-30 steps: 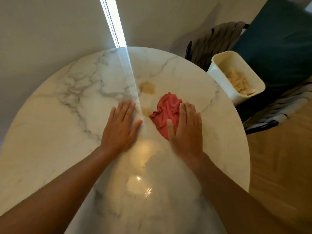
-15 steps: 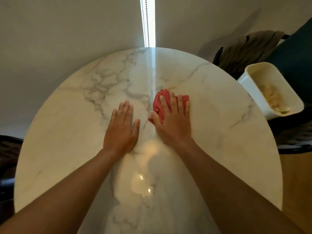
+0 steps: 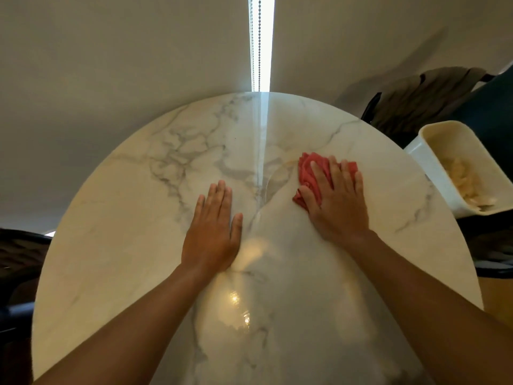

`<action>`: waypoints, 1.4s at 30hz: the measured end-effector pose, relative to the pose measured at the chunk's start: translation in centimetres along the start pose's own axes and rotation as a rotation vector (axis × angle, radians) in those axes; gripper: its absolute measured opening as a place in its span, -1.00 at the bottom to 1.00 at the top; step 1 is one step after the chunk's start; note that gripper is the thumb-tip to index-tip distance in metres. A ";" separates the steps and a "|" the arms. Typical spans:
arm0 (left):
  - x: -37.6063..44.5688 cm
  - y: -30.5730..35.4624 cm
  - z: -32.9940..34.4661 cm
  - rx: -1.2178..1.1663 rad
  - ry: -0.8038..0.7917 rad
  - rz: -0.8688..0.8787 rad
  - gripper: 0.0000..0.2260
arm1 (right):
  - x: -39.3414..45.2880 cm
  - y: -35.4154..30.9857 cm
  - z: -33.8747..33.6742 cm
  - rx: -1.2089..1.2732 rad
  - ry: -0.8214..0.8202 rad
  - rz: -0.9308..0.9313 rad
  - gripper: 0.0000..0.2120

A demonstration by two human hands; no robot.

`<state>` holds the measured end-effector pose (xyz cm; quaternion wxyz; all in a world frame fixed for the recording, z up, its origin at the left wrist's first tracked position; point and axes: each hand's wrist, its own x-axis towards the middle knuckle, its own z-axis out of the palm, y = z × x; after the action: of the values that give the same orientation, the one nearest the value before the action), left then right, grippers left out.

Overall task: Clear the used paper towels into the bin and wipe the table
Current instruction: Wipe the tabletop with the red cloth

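A round white marble table (image 3: 119, 218) fills the view. My right hand (image 3: 337, 204) lies flat with straight fingers on a crumpled red cloth (image 3: 308, 169), pressing it onto the table right of centre. The cloth shows around the fingers and thumb. My left hand (image 3: 213, 232) rests palm down on the bare marble near the middle, fingers straight and together. Past the table's right edge stands a cream bin (image 3: 433, 159) with crumpled paper towels (image 3: 466, 184) inside.
A chair with grey cloth draped over it (image 3: 422, 98) stands behind the bin at the back right, beside something dark teal (image 3: 491, 104). A dark seat (image 3: 19, 257) sits at the left edge. Pale blinds (image 3: 111, 65) hang behind the table.
My right hand has slid the red cloth to the right across the marble, away from my left hand. The brownish stain seen a second ago no longer shows. My left hand stayed planted.
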<state>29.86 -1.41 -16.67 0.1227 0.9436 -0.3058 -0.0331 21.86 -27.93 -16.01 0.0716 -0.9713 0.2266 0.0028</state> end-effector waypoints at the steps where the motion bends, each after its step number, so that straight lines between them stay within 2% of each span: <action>1: -0.1 -0.1 0.1 0.002 -0.001 0.000 -0.44 | 1.6 -1.0 0.0 0.015 -0.015 0.019 -0.38; 5: 0.1 -0.3 0.3 0.022 0.012 0.000 -0.44 | 6.1 -5.9 0.2 0.047 -0.040 -0.034 -0.40; 10: 0.0 -0.4 0.3 0.017 0.008 -0.003 -0.43 | 5.8 -7.9 0.8 0.021 -0.049 -0.206 -0.40; 15: 0.3 -0.3 0.0 -0.021 0.013 0.005 -0.42 | 1.5 -6.0 1.0 -0.020 -0.007 -0.573 -0.45; 18: 0.1 -0.5 0.0 -0.035 0.021 0.009 -0.42 | -1.8 -1.7 0.8 -0.078 -0.021 -0.869 -0.47; 20: 0.1 -0.4 -0.1 -0.048 0.020 0.007 -0.42 | -3.3 1.7 0.1 -0.081 -0.043 -0.954 -0.46; 22: -0.1 -0.4 -0.2 -0.095 0.016 0.017 -0.42 | -4.0 3.6 -0.5 -0.092 -0.069 -0.928 -0.45; 25: -0.3 -0.6 -0.6 -0.201 0.000 0.044 -0.43 | -3.4 3.0 -0.7 -0.091 -0.076 -0.715 -0.44; 29: -2.6 -1.6 -1.4 -0.267 0.016 0.019 -0.44 | -2.0 -2.9 -0.1 -0.021 -0.046 -0.280 -0.41; 31: -4.4 -2.5 -1.7 -0.270 0.033 0.015 -0.46 | -1.7 -6.8 0.4 0.003 -0.073 -0.185 -0.42; 37: -8.6 -5.8 -2.4 -0.291 0.040 -0.043 -0.48 | -8.3 -15.1 2.3 0.027 -0.025 -0.420 -0.44; 42: -11.8 -6.7 -2.9 -0.276 0.027 -0.033 -0.48 | -16.6 -13.6 2.5 0.056 0.015 -0.602 -0.48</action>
<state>24.55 11.33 -15.65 0.2548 0.9229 -0.2813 -0.0644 13.06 -8.19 -15.99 0.0940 -0.9925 -0.0711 -0.0320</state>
